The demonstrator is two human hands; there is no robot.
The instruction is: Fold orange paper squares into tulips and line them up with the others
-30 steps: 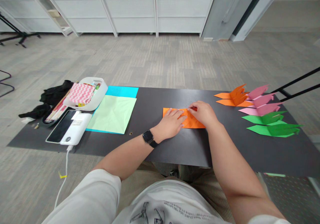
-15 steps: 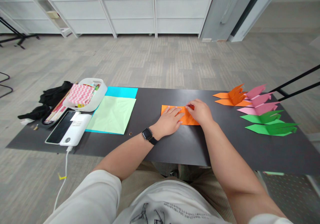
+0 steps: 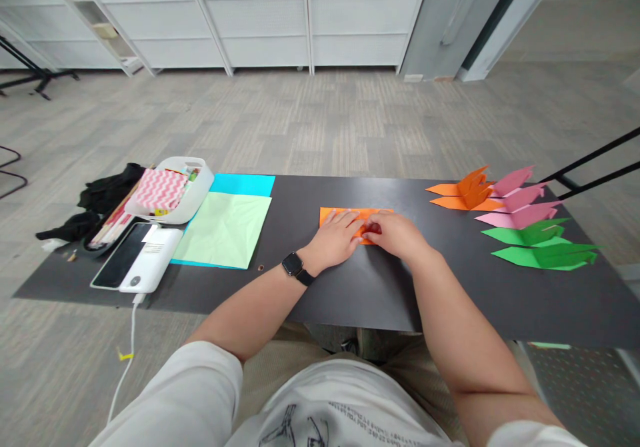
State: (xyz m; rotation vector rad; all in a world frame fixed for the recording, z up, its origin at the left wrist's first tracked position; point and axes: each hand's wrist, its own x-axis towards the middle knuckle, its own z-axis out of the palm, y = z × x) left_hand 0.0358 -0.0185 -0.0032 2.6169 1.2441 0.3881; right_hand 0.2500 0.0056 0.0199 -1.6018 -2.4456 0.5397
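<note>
A folded sheet of orange paper (image 3: 325,214) lies flat on the dark table in front of me, its long side running left to right. My left hand (image 3: 338,239) rests on its left part, palm down with fingers stretched out. Over the right part, my right hand (image 3: 398,234) is curled, thumb and fingertips drawn together at the paper close to the left fingertips. Both hands cover much of the sheet, so its fold lines are mostly hidden.
Folded paper figures in orange (image 3: 469,192), pink (image 3: 525,210) and green (image 3: 547,256) stand at the right. On the left are light green paper (image 3: 233,230), blue paper (image 3: 245,184), a white basket (image 3: 204,184), a white device with a cable (image 3: 155,257) and black cloth (image 3: 110,190).
My right hand has slid left along the orange paper, closer to my left hand. The paper has shifted slightly left and away, and my left hand stays on it.
</note>
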